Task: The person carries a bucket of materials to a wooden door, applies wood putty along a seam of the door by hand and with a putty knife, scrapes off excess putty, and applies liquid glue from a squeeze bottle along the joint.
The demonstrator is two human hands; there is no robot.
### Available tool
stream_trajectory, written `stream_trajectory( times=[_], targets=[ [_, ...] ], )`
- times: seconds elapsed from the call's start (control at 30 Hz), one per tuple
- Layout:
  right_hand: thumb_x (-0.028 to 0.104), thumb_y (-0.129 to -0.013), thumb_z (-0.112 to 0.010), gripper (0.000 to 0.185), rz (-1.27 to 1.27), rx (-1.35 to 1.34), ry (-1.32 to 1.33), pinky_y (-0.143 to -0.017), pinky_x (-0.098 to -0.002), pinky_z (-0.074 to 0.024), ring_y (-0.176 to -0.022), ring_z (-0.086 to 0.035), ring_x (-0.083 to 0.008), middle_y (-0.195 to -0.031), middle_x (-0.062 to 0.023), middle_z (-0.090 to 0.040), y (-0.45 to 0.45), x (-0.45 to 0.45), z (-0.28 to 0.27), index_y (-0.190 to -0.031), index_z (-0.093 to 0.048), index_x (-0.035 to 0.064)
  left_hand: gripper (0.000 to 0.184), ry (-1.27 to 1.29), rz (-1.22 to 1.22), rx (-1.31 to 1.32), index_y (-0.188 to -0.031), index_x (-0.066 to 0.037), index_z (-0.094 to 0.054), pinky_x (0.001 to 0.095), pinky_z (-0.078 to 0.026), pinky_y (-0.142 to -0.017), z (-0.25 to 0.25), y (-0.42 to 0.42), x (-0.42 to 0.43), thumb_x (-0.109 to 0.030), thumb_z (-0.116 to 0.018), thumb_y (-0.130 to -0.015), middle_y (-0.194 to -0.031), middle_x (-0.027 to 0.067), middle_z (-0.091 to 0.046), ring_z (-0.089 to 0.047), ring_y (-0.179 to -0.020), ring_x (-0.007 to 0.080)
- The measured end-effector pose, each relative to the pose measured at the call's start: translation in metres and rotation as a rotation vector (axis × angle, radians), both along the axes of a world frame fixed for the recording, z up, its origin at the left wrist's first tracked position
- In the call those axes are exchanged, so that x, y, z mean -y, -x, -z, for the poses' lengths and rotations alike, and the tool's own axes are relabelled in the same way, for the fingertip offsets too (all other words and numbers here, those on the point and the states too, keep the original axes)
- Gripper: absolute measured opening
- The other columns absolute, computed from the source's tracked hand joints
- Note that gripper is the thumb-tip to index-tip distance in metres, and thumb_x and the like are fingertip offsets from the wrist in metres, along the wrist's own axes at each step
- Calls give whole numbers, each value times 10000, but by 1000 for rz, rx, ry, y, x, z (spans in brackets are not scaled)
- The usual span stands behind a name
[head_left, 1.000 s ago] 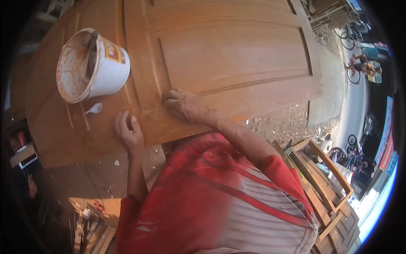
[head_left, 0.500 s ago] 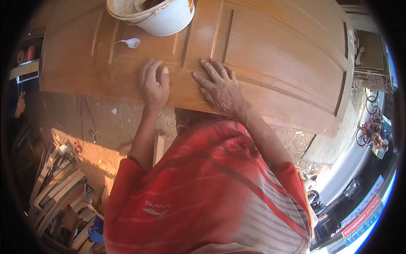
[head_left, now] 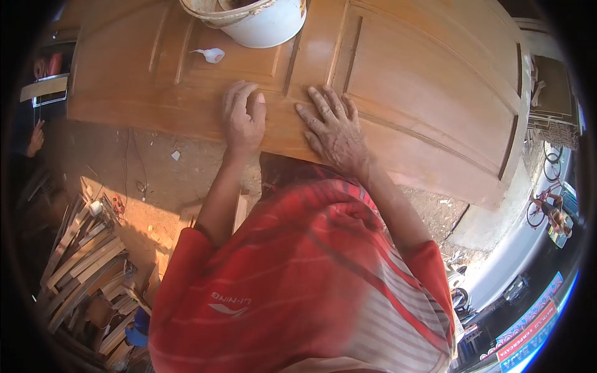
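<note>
A large brown panelled wooden door lies flat in front of me. My left hand rests on its near edge strip, turned partly on its side. Its fingers are loosely curved and the thumb stands apart, with nothing visible between them. To its right, my right hand lies palm down on the door, fingers stretched out and slightly spread. Beyond my hands, a white plastic bucket with a stained rim stands on the door, its contents partly cut off. A small white piece with a pointed tip lies left of the bucket.
Wood offcuts are heaped at the lower left, near a cable on the dirt floor. Another person's hand shows at the far left. At right, a road has a person with a bicycle.
The view has shifted slightly, so the door, bucket and hands all appear a little further right. Both hands keep their places on the door.
</note>
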State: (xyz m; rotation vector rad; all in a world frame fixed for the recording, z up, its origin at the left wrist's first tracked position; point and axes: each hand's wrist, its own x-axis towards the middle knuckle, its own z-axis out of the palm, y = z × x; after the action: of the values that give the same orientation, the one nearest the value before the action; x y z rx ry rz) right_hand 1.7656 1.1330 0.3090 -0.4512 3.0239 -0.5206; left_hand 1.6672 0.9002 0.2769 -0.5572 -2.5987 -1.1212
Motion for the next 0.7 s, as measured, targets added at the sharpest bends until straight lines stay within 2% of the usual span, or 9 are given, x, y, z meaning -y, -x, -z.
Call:
stream_trajectory(
  times=[0.13, 0.2, 0.3, 0.33, 0.37, 0.43, 0.6, 0.67, 0.7],
  targets=[
    [435, -1063, -642, 658, 117, -5, -41, -1296, -636, -259, -1625, -304, -403, -1749, -174, -363, -8, -3, -1, -1654, -490, 188, 262, -20, 27, -8, -1227, 27, -709, 524, -513, -1083, 4, 2, 3, -106, -723, -1002, -1259, 215, -714, -651, -1251, 419],
    [503, -1058, -641, 703, 283, 5, -67, -1294, -652, -257, -1633, -294, -401, -1764, -170, -345, -13, -1, 2, -1669, -476, 197, 264, -29, 49, 7, -1230, 30, -706, 527, -512, -1084, 1, 1, 2, -106, -717, -1004, -1251, 215, -712, -647, -1254, 427],
    [557, -1046, -643, 759, 158, 62, -79, -1299, -657, -237, -1648, -267, -409, -1775, -179, -325, -26, 18, 2, -1687, -455, 195, 248, -78, 117, 13, -1232, 28, -704, 517, -510, -1090, 1, 3, 7, -91, -706, -1014, -1243, 207, -713, -651, -1252, 418],
    [572, -1050, -633, 780, 193, 81, -60, -1308, -662, -200, -1663, -232, -413, -1784, -188, -304, -29, 23, 3, -1702, -432, 194, 248, -88, 123, 17, -1232, 28, -704, 517, -510, -1090, 0, 3, 10, -91, -706, -1014, -1243, 207, -713, -651, -1252, 418],
    [572, -1050, -633, 780, 194, 82, -71, -1308, -662, -200, -1663, -232, -413, -1784, -188, -304, -30, 26, 5, -1702, -432, 194, 241, -152, 126, 76, -1232, 26, -706, 508, -508, -1093, 0, 2, 14, -81, -705, -1015, -1245, 201, -716, -656, -1249, 406],
    [573, -1055, -625, 789, 422, 90, -96, -1305, -669, -191, -1669, -214, -422, -1793, -190, -283, -29, 35, 6, -1710, -417, 187, 235, -220, 116, 133, -1232, 23, -708, 499, -507, -1097, -4, 2, 27, -71, -704, -1017, -1247, 196, -718, -662, -1245, 394],
    [574, -1051, -635, 810, 335, 80, -74, -1312, -657, -154, -1673, -191, -441, -1807, -195, -248, -17, 62, 11, -1715, -406, 171, 225, -237, 226, 185, -1236, 8, -708, 477, -518, -1089, -16, -3, 78, -49, -702, -1018, -1272, 180, -716, -674, -1240, 376],
    [578, -1044, -645, 823, 500, 27, -109, -1314, -648, -151, -1676, -187, -435, -1806, -195, -252, -1, 67, 12, -1719, -400, 176, 219, -235, 220, 169, -1231, 6, -710, 476, -521, -1084, -17, -1, 99, -48, -700, -1019, -1273, 179, -717, -674, -1237, 377],
    [578, -1044, -645, 823, 489, 25, -100, -1314, -648, -151, -1676, -187, -435, -1806, -195, -252, 2, 72, 13, -1719, -400, 176, 214, -238, 243, 165, -1227, 3, -712, 475, -525, -1079, -17, 1, 110, -47, -698, -1020, -1274, 178, -717, -675, -1234, 378]
  ],
)
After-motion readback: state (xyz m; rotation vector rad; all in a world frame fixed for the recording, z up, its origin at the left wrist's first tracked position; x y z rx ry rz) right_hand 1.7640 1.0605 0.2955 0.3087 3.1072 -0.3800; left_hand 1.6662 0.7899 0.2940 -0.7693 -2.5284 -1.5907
